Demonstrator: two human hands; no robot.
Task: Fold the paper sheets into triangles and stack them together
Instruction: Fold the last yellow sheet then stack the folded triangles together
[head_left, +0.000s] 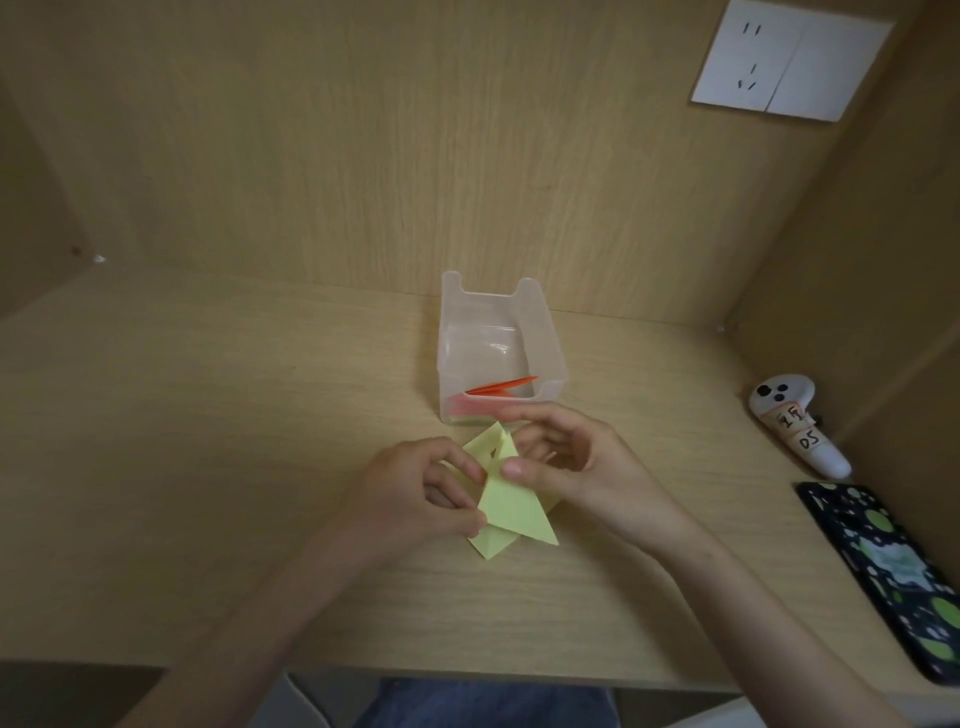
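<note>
desk (208, 467): light wood grain, boxed in by wood panels at the back and both sides.
back panel (363, 156): same wood, with a white socket (789, 62) high on the right.
phone (883, 577): dark case with green spots, flat along the desk's right edge.
box (496, 332): clear plastic, at the middle of the back edge; the right hand hides part of its front wall.
controller (795, 421): white, with paper labels, lying near the back right corner.
left hand (415, 493): fingers curled, pinching the paper's left edge.
right hand (576, 462): thumb and curled fingers pinching the paper's upper part.
paper (511, 512): yellow, partly folded into triangular flaps, held mid-desk just in front of the box; cannot tell if it touches the desk.
red papers (501, 388): folded, lying in the box's front end.
</note>
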